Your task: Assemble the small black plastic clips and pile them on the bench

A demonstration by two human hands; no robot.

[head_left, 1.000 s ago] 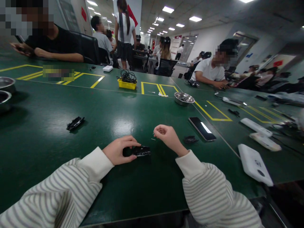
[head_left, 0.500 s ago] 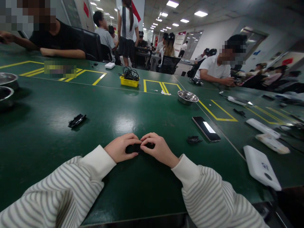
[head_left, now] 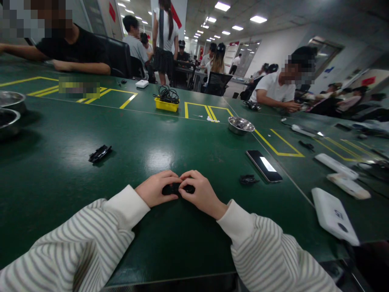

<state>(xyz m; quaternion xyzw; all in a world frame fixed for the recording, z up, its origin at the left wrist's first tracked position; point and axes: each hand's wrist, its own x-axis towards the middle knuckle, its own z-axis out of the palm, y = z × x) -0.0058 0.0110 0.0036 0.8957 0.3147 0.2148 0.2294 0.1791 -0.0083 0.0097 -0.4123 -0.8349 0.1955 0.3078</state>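
Observation:
My left hand (head_left: 156, 188) and my right hand (head_left: 202, 194) meet on the green table (head_left: 170, 138), both pinched around a small black plastic part (head_left: 174, 189). Fingers curl over it, so most of the part is hidden. A second small black piece (head_left: 248, 179) lies just right of my right hand. Another black plastic part (head_left: 99, 153) lies farther off to the left.
A phone (head_left: 263, 165) lies right of my hands, with white devices (head_left: 334, 215) beyond it. A steel bowl (head_left: 240, 125) and a yellow tray of cables (head_left: 165, 104) sit farther back. Steel bowls (head_left: 10, 109) stand at the far left. Other people sit around the table.
One second ago my right hand was lifted apart with a tiny pin-like piece near it; it has come down onto the black part and now pinches it together with my left hand.

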